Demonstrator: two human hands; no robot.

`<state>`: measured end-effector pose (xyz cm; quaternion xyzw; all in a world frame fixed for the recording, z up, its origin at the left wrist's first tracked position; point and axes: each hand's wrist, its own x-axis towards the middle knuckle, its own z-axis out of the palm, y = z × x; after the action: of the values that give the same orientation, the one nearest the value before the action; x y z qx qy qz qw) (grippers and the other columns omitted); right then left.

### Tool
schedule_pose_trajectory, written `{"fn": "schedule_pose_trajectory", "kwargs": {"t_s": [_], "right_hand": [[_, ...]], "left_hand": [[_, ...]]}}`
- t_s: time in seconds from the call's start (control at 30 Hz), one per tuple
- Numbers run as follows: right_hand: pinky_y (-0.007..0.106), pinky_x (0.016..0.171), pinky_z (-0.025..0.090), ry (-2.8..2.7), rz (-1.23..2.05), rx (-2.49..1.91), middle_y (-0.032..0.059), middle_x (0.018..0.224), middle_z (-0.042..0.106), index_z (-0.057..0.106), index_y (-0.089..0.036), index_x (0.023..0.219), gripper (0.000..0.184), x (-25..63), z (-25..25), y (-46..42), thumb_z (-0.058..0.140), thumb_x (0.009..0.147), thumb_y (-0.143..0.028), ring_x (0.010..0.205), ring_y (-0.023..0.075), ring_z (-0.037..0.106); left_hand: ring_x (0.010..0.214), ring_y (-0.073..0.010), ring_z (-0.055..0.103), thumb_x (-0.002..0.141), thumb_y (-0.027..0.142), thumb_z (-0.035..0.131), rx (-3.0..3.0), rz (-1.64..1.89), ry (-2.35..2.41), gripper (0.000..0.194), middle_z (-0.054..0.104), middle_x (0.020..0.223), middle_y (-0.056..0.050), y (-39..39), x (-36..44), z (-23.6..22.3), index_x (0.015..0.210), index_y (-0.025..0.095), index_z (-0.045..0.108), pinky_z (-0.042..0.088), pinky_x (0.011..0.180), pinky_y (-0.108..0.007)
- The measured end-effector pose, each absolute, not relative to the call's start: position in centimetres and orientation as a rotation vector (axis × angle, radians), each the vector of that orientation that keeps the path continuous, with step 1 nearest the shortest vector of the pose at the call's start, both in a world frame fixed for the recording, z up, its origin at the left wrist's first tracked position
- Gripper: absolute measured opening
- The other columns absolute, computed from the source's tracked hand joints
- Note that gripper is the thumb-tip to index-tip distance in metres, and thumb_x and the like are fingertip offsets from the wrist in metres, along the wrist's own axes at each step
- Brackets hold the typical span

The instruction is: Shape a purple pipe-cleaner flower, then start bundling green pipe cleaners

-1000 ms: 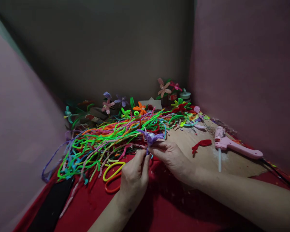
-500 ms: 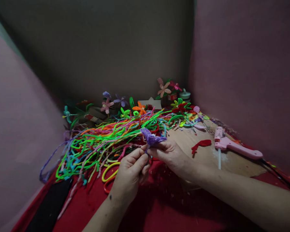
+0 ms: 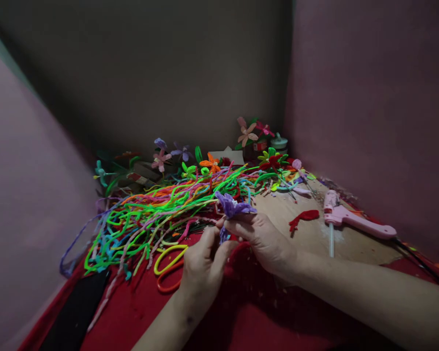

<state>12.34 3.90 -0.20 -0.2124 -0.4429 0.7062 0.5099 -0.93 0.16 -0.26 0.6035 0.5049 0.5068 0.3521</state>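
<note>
Cloth [image 3: 131, 307] in deep red, spread underneath. Over it, heap of bright fuzzy stems [image 3: 161, 204], then cardboard [image 3: 278, 207] with pink glue gun [image 3: 354, 223] at right. Smaller, right hand [image 3: 269, 241], tight in a pinch; left hand [image 3: 205, 263] just below, thumb and forefinger curved inward, cannot tell how firmly. Smallest, purple flower [image 3: 233, 207], in that right pinch, tail inside the left's curve. Looks like shaping the base; probably calls for a steady right pinch and gathering below next.
</note>
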Motion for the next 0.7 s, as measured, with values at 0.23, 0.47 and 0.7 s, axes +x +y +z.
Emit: {"fn": "schedule_pose_trajectory", "kwargs": {"t_s": [0.23,0.47,0.7], "right_hand": [[0.032,0.08,0.045,-1.146,1.648,-0.526,0.0018,0.082,0.068,0.072,-0.019,0.087,0.026,12.2,-0.6,4.1,0.07,0.071,-0.04,0.082,0.0161,0.059],[0.03,0.077,0.047,-1.24,1.627,-0.584,0.0029,0.091,0.067,0.071,-0.02,0.095,0.03,12.8,0.1,3.9,0.071,0.071,-0.037,0.082,0.016,0.061],[0.03,0.08,0.045,-1.354,1.631,-0.506,0.0014,0.084,0.068,0.07,-0.02,0.099,0.028,13.1,-0.3,4.7,0.066,0.076,-0.036,0.081,0.0154,0.061]], "left_hand": [[0.05,-0.0099,0.04,0.077,0.02,0.062,1.624,1.408,1.319,0.011,0.046,0.054,0.003,0.3,-0.8,-0.8,0.067,0.02,0.066,0.03,0.051,-0.02],[0.043,-0.0047,0.027,0.08,0.037,0.059,1.198,1.197,1.114,0.024,0.038,0.049,0.007,0.1,-0.6,0.3,0.068,0.017,0.053,0.021,0.04,-0.016],[0.033,-0.0012,0.019,0.081,0.033,0.059,0.904,1.116,0.91,0.024,0.036,0.041,0.009,0.0,-0.6,0.9,0.067,0.016,0.05,0.021,0.034,-0.013]]}}
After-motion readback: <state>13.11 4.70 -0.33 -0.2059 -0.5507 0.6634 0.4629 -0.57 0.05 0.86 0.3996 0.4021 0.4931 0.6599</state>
